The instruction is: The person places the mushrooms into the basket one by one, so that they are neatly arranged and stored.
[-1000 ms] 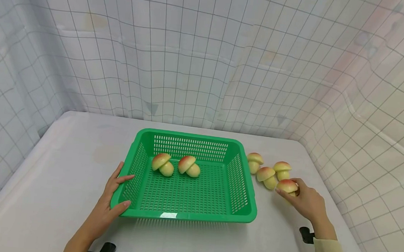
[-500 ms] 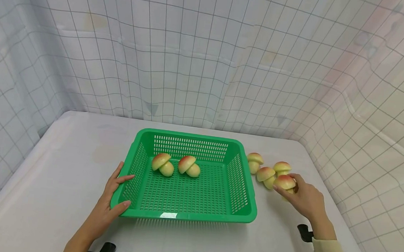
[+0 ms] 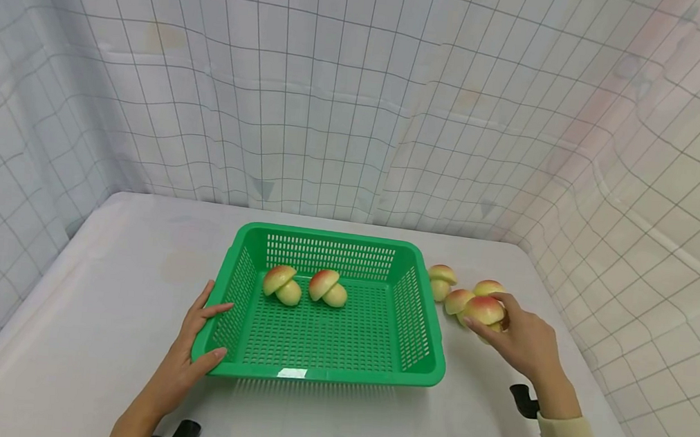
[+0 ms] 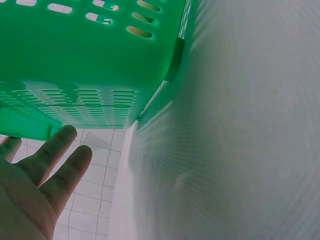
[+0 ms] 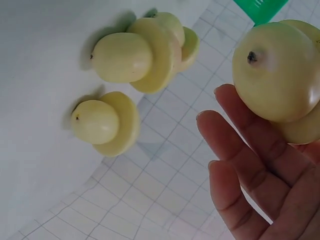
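Green plastic basket and glossy mushroom-shaped pieces on white cloth

Moulded green plastic forms the rectangular basket (image 3: 373, 378), its corners rounded, its walls pierced by narrow upright slots and its floor by a fine grid. White cloth (image 3: 96, 328) covers the table; behind it hangs a creased white curtain (image 3: 335, 106) ruled with thin grey squares.

Each mushroom-shaped piece joins a domed cap to a plump, egg-like stem, the surface smooth and faintly shiny. The held mushroom (image 3: 484, 309) has a cap flushed red on top and fading to yellow; its pale stem ends in a small dark nub, visible in the right wrist view. It is to the right of the basket, in front of the cluster of three mushrooms (image 3: 441, 282) — the head view shows it overlapping two of them.

The right hand (image 3: 529, 342) pinches this piece between thumb and fingers, partly closed around it; other fingers extend loosely alongside. The left hand (image 3: 184, 357) is spread, fingers mostly straight, with thumb and forefinger laid over the basket's left rim. Inside the basket, two mushrooms (image 3: 282, 285) lie side by side, slightly apart — both tilted, caps toward the upper left.
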Available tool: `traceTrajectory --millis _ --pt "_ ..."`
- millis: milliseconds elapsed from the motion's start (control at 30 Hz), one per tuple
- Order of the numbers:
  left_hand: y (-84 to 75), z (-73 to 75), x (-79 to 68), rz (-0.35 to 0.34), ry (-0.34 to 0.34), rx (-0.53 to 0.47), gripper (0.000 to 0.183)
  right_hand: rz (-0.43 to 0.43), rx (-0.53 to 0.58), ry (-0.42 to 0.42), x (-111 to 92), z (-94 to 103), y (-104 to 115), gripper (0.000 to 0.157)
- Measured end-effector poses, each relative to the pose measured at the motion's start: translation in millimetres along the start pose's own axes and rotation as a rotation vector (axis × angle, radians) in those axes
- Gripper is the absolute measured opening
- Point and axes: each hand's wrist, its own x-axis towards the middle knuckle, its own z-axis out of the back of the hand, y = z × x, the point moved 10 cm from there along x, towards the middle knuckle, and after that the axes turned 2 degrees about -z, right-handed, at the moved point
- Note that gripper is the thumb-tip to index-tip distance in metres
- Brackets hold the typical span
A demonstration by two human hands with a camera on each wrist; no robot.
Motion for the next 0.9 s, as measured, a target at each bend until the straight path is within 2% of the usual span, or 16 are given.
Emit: traceTrajectory --millis 433,667,900 --pt "-1.9 -1.4 -0.9 0.01 -0.002 0.012 0.057 0.107 0.024 -0.022 -2 11.2 39 0.051" --pt "-2.3 -2.5 -1.3 0.008 0.0 0.016 0.057 0.136 0.047 0.001 -2 12.4 54 0.053" --pt "-5.0 0.6 1.1 -0.017 -0.002 0.007 0.057 0.257 0.182 -0.016 13 10.2 70 0.039"
